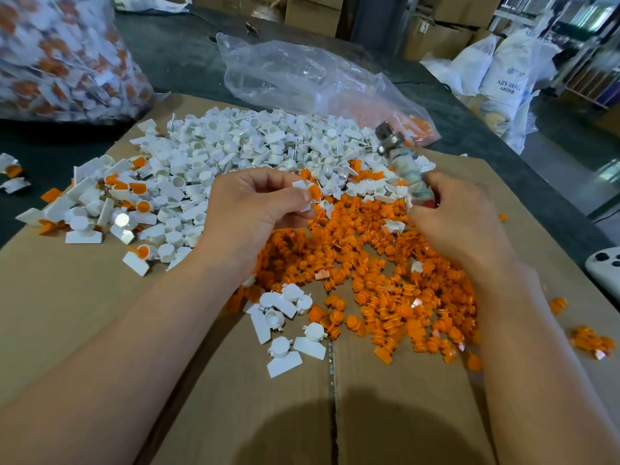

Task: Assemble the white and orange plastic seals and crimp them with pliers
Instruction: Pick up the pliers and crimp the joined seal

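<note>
fingers (288, 199) of the left hand (258, 213) pinch a white seal body (302, 185) with an orange insert (315, 193) at its edge. they hold it just above the line where the white pile (255, 146) meets the orange pile (385, 263). from where i stand i can't tell if the insert is pushed fully home.

the right hand (466, 226) is curled round the wrapped handle of the pliers (407, 172). their metal head points up and away, apart from the seal, and it's too blurred to say if it's open.

to my eye this is the joining step, with the crimp not yet made. i'd seat the insert square first, then turn the seal's round part toward the pliers. bring the head down to it rather than reaching across. one firm squeeze should do, with the thumb kept back off the cup.

a few joined seals (142, 251) lie to the left on the cardboard sheet (84, 313). beyond it, on the dark tabletop (174, 62), are a crumpled clear bag (302, 72) and a big bag of seals (57, 55).
</note>
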Action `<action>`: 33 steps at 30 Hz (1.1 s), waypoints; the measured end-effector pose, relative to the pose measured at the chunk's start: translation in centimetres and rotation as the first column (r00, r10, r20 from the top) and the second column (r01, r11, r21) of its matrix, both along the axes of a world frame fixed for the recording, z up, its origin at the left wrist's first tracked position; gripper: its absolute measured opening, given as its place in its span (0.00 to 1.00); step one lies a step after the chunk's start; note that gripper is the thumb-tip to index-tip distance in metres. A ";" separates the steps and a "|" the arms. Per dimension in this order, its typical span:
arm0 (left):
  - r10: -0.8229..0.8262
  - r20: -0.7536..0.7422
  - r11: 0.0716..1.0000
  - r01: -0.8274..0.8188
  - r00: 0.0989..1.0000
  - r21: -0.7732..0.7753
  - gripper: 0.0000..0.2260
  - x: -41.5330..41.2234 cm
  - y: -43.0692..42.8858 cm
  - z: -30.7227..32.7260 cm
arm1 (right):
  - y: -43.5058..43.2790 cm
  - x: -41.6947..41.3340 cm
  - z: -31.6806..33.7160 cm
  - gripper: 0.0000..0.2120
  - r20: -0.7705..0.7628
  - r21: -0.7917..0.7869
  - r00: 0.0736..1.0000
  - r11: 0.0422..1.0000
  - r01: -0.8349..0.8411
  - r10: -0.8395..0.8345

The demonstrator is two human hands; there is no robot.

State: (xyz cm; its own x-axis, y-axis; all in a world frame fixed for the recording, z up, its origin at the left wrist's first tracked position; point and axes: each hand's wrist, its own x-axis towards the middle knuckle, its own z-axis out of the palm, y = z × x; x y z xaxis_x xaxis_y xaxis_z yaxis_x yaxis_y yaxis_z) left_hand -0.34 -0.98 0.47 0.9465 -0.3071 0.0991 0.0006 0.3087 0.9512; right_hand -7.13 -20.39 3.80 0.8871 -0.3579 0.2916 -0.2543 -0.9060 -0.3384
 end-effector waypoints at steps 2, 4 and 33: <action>0.002 -0.034 0.999 -0.004 0.999 -0.044 0.09 0.1 0.0 0.0 | 0.1 0.0 -0.1 0.03 0.049 -0.003 0.998 0.999 -0.034 0.035; 0.009 -0.051 0.996 -0.013 0.999 -0.086 0.09 0.2 0.1 0.0 | 0.3 -0.1 -0.1 0.04 0.094 -0.029 0.993 0.997 -0.071 0.073; 0.049 0.126 0.983 -0.025 0.991 -0.180 0.08 0.4 -0.3 -0.5 | 3.5 0.0 -1.0 0.11 -0.074 -0.173 0.941 0.925 -0.338 0.330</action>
